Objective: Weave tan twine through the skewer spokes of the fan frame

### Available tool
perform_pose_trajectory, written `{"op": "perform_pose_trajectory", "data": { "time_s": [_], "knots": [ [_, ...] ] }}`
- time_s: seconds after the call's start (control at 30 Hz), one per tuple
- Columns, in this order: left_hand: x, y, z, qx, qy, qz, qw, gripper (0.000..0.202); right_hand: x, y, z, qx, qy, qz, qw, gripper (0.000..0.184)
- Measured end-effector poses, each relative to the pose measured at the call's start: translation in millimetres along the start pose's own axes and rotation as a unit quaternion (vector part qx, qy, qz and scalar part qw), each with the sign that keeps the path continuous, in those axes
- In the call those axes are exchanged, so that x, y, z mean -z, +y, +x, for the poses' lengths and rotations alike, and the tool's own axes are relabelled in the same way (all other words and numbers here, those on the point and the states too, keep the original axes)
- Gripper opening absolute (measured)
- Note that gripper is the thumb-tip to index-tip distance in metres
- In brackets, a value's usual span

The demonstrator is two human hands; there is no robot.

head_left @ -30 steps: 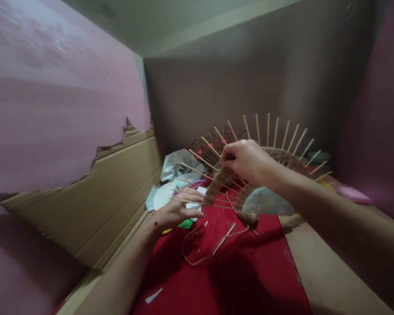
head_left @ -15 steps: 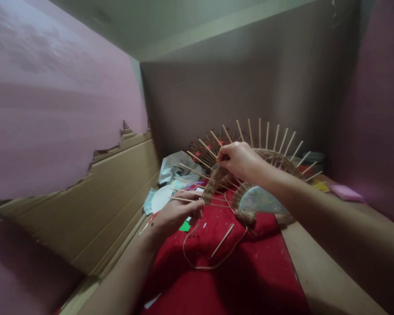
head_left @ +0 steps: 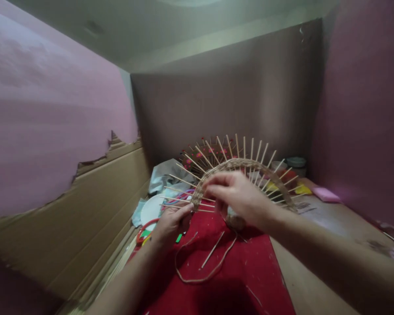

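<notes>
A half-woven wicker arch (head_left: 239, 165) with many bare wooden sticks fanning out of its rim stands on edge over a red cloth (head_left: 230, 267). My left hand (head_left: 170, 221) is closed on its lower left end, by the lowest sticks. My right hand (head_left: 238, 194) hovers in front of the arch's middle, fingers curled and pinched toward the weave; I cannot make out what they hold. A thin loose strand (head_left: 203, 273) loops down onto the cloth below my hands, with one loose stick (head_left: 212, 250) lying beside it.
A torn cardboard panel (head_left: 95, 205) leans along the left wall. Behind the arch lie a white plate (head_left: 151, 209), crumpled pale cloth (head_left: 167, 173), a red ring (head_left: 143, 229) and coloured scraps. A small jar (head_left: 295, 162) and a pink pad (head_left: 326, 194) sit at the right on the wooden floor (head_left: 318, 245).
My right hand has come off the arch's upper left rim and dropped lower, in front of its middle. The arch has swung more upright and face-on. The view shifted left and down.
</notes>
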State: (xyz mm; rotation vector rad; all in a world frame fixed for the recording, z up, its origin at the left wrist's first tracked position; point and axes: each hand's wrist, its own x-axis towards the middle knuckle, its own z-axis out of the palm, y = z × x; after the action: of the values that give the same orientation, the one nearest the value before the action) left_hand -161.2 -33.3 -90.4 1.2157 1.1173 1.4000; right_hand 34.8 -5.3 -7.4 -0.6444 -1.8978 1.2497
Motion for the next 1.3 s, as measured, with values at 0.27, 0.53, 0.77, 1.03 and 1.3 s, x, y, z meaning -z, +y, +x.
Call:
{"op": "perform_pose_trajectory", "data": {
  "time_s": [0.27,0.53,0.77,1.03,1.3],
  "knots": [
    [-8.1,2,-3,0.051,0.014,-0.066,0.996,0.03,-60,69,-42,-0.334,0.029,0.517,0.788,0.02],
    [-16.7,5,-8,0.096,0.049,-0.106,0.989,0.024,-16,100,-11,-0.18,0.243,0.637,0.709,0.01],
    [-6.2,9,-12,0.081,0.022,-0.146,0.986,0.024,-10,96,-16,-0.167,0.217,0.652,0.707,0.014],
    [-1.3,-6,-12,0.107,0.008,-0.198,0.974,0.027,-4,89,-18,-0.141,0.172,0.641,0.734,0.014],
    [-24.2,-12,-17,0.131,0.011,-0.239,0.962,0.022,-17,87,-22,-0.075,0.132,0.607,0.78,0.026]
  ]
}}
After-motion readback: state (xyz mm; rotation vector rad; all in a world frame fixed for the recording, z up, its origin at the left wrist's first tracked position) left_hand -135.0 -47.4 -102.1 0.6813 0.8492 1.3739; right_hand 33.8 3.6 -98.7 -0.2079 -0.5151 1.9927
